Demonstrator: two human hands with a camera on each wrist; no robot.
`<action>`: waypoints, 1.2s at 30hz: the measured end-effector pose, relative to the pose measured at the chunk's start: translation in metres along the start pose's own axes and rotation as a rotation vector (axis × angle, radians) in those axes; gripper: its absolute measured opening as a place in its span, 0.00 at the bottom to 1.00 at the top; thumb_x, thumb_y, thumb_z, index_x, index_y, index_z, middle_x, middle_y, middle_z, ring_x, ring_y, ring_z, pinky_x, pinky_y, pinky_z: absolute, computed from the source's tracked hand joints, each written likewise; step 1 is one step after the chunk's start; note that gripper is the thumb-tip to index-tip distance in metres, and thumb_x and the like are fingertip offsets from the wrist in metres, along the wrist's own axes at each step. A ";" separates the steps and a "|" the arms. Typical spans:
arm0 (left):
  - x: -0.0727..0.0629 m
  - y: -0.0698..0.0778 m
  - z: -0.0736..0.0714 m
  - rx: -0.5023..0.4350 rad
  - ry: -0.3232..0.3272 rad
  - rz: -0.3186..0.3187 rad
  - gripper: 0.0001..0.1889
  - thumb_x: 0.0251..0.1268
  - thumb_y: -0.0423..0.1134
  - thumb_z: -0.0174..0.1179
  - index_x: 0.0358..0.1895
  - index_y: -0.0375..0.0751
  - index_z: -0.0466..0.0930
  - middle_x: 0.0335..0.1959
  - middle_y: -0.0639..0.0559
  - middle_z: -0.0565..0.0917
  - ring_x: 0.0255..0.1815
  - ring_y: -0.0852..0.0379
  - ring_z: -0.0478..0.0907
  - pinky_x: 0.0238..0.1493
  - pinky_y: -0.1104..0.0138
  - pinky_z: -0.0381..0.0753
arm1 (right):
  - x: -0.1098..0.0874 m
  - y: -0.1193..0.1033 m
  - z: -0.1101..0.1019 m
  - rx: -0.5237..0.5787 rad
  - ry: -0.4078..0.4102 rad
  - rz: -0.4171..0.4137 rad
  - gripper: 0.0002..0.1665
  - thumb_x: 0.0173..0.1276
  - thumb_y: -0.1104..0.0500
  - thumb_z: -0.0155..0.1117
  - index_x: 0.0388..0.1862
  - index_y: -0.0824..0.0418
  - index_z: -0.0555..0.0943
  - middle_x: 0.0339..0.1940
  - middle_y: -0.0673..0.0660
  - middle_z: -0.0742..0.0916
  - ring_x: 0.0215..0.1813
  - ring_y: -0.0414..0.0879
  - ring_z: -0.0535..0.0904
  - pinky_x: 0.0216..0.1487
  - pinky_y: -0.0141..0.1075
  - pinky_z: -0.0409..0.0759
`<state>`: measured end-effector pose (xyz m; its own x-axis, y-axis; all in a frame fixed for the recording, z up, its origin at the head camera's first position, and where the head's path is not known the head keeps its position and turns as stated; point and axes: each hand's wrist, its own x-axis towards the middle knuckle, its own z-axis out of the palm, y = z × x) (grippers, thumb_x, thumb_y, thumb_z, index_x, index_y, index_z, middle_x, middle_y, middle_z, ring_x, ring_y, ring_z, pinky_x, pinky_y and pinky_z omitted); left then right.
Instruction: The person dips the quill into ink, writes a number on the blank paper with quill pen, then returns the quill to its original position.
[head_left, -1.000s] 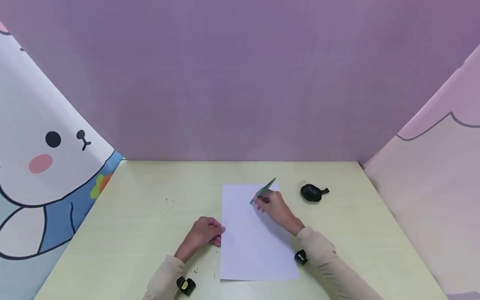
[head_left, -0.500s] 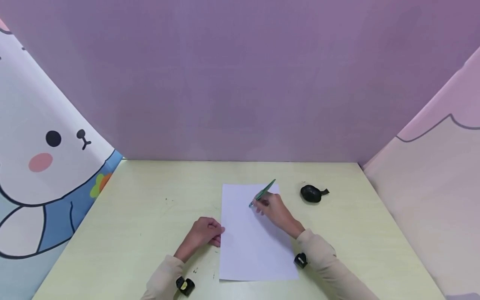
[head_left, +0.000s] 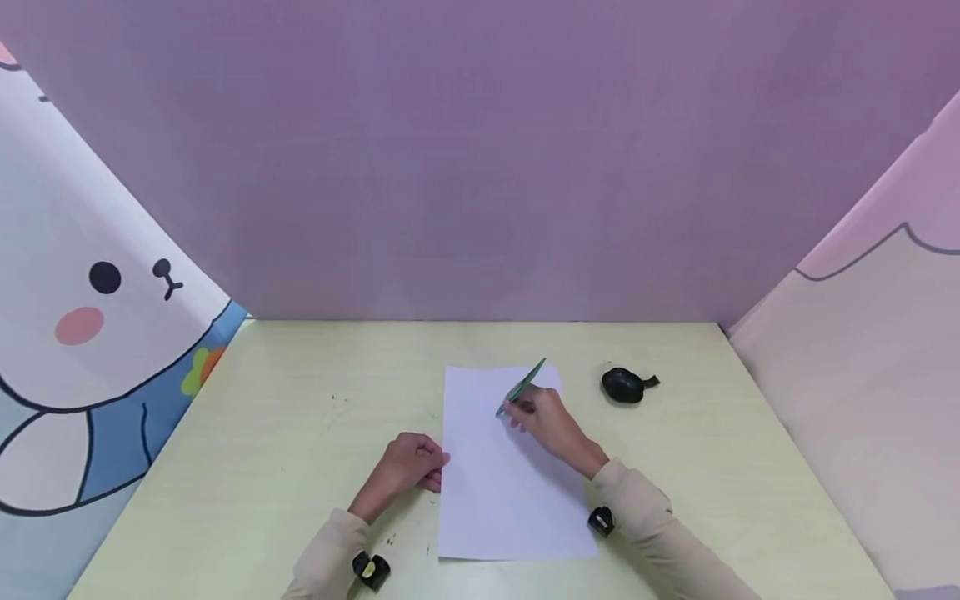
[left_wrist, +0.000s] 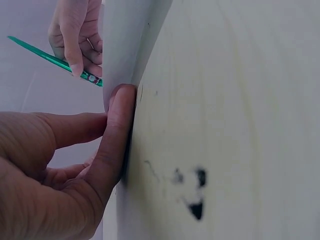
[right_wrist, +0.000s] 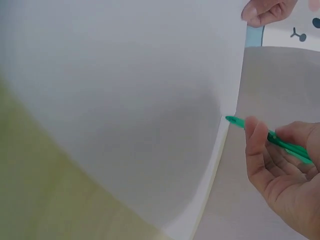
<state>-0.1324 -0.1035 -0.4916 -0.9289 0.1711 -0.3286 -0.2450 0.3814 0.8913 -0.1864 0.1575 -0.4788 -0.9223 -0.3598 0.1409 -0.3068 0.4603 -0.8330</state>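
A blank white sheet of paper lies upright on the table in the head view. My left hand is at its left edge; in the left wrist view the thumb and index finger pinch that edge. My right hand grips a slim green pen over the upper part of the sheet. The pen slants, its lower tip pointing down-left at the paper. In the right wrist view the pen lies between thumb and fingers. Whether its tip touches the paper, I cannot tell. No mark shows on the sheet.
A small black rounded object with a short tail lies right of the paper. Small dark marks dot the pale table. A purple wall stands behind, with printed panels at both sides. Each wrist wears a black device.
My right hand and the pen have shifted slightly left and toward me over the paper. My left hand stays at the paper's edge, and the black object has not moved.
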 end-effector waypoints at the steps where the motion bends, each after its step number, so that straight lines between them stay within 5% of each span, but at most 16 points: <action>1: 0.000 0.001 0.000 -0.001 0.001 0.001 0.07 0.72 0.30 0.63 0.39 0.26 0.82 0.22 0.46 0.85 0.19 0.56 0.85 0.28 0.63 0.90 | 0.000 -0.001 0.000 0.000 -0.002 -0.001 0.06 0.76 0.68 0.64 0.44 0.71 0.86 0.33 0.63 0.90 0.32 0.51 0.87 0.31 0.32 0.86; 36: 0.000 0.001 0.004 0.054 0.042 0.016 0.06 0.72 0.30 0.64 0.39 0.27 0.82 0.22 0.46 0.85 0.19 0.55 0.86 0.28 0.64 0.89 | -0.017 -0.004 0.000 0.040 -0.120 -0.007 0.08 0.76 0.65 0.64 0.44 0.69 0.87 0.34 0.62 0.90 0.33 0.53 0.87 0.31 0.31 0.84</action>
<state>-0.1314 -0.1001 -0.4921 -0.9435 0.1398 -0.3005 -0.2163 0.4274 0.8778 -0.1690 0.1619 -0.4778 -0.8848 -0.4583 0.0839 -0.3012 0.4254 -0.8534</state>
